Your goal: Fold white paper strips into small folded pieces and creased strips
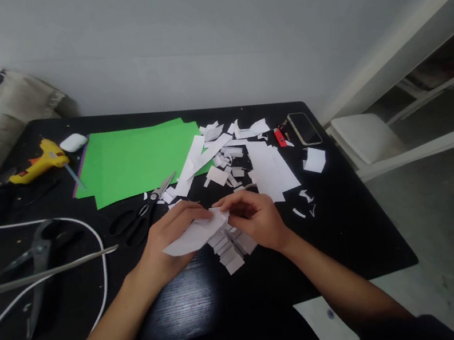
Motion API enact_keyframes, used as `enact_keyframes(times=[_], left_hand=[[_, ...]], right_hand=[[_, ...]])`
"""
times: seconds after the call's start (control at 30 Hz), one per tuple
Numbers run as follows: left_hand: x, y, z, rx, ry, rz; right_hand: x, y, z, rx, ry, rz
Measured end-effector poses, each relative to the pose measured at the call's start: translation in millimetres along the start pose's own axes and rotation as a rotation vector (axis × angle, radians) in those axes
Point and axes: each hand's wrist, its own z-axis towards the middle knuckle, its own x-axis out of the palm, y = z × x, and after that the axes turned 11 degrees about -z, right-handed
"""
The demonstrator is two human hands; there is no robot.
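My left hand pinches a piece of white paper that juts out toward me at an angle. The fingers of my right hand close on the same paper's right end, close to my left fingertips. Just below the hands is a cluster of small folded white paper pieces; whether it is joined to the held paper I cannot tell. Black-handled scissors lie left of my left hand, blades pointing away. Beyond my hands, white paper scraps and strips are scattered over the black table.
Green sheets lie at the back left, beside a yellow glue gun and a white case. Pliers and a white cable are at left. A red lighter and phone sit at back right.
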Motion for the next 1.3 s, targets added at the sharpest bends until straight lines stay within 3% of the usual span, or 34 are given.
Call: enact_keyframes(times=[0.3,0.53,0.67,0.9,1.03,1.17,1.3], left_hand=[[-2.4,-10,4,0.012,0.032,0.035],[-2.4,-8,0,0.007,0.127,0.042],[-0.8,-8,-1,0.004,0.137,0.064],[0.8,-9,3,0.014,0.09,0.041],[-3.3,-13,4,-0.077,0.036,-0.029],[-7.4,-18,7,-0.315,-0.089,-0.196],[-7.2,-23,14,-0.484,0.09,-0.254]], right_hand=[[-10,12,1,0.091,0.112,0.078],[-10,13,6,0.218,0.113,-0.028],[-11,9,7,0.219,0.171,-0.063],[-12,14,5,0.205,0.137,-0.098],[-11,18,1,0.106,0.074,-0.176],[-10,22,-2,-0.176,0.034,-0.403],[-9,22,-2,-0.315,0.065,-0.502]])
